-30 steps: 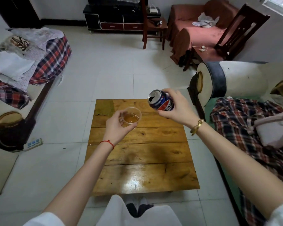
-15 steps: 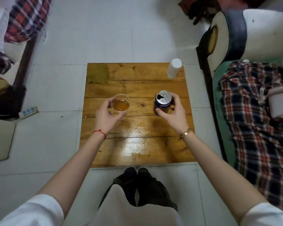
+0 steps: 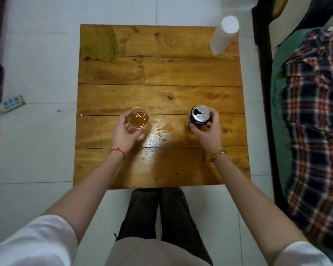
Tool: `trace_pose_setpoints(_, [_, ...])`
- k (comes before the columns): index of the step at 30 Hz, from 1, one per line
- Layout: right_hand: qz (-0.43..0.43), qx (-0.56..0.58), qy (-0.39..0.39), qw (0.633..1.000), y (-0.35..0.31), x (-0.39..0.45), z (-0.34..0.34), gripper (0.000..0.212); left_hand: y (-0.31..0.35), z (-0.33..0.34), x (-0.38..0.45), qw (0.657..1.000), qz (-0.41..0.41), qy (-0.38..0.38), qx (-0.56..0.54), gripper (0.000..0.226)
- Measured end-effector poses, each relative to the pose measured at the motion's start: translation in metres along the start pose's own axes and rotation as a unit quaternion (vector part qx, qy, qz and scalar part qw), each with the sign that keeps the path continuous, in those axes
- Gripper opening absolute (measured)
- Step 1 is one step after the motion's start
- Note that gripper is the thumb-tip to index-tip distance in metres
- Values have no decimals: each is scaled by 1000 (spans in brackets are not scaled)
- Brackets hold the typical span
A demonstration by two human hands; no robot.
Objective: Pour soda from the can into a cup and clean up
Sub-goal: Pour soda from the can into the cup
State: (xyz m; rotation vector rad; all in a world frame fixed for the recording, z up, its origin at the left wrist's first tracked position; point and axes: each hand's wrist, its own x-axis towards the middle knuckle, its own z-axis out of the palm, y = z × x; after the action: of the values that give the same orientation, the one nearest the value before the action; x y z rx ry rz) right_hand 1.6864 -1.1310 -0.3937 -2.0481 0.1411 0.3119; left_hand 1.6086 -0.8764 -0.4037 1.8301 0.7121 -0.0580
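Left grip (image 3: 123,131) holds the cup (image 3: 138,120), right grip (image 3: 208,131) the can (image 3: 200,117); both bases hidden

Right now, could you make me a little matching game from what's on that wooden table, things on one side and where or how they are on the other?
Things:
1. cup
2. soda can
3. white cup stack
4. green cloth

Places or states:
A. far left corner, lying flat
B. gripped by the right hand
C. far right corner
D. held by the left hand, amber drink inside

Pairs: 1-D, 2-B, 3-C, 4-A
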Motion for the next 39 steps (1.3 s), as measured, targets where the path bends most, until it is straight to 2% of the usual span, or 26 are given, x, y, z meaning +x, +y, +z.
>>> trace_pose_setpoints(8, [-16,1,0,1000,43,10,27,68,-44,27,17,999,-36,15,-38,66])
trace_pose_setpoints(19, [-19,17,11,1000,55,13,37,68,-57,36,21,999,-39,18,4,71])
trace_pose_setpoints(25, [-6,14,-1,1000,54,10,31,76,-59,34,18,999,-52,6,16,84])
trace_pose_setpoints(27, [11,9,-5,1000,53,9,27,84,-58,35,11,996,-76,24,30,78])
trace_pose_setpoints(30, [21,-12,-3,1000,50,7,18,89,-54,40,-10,987,-134,68,61,45])
trace_pose_setpoints(32, [19,-21,-6,1000,47,6,12,85,-51,49,-22,984,-166,33,64,24])
trace_pose_setpoints(34, [22,-26,-13,999,46,5,9,78,-50,60,-30,982,-178,-44,54,15])
trace_pose_setpoints(36, [22,-39,-21,999,45,7,6,67,-47,72,-29,977,-176,-106,52,16])
trace_pose_setpoints(39, [18,-50,-32,998,43,8,4,60,-39,93,-21,973,-178,-142,45,19])
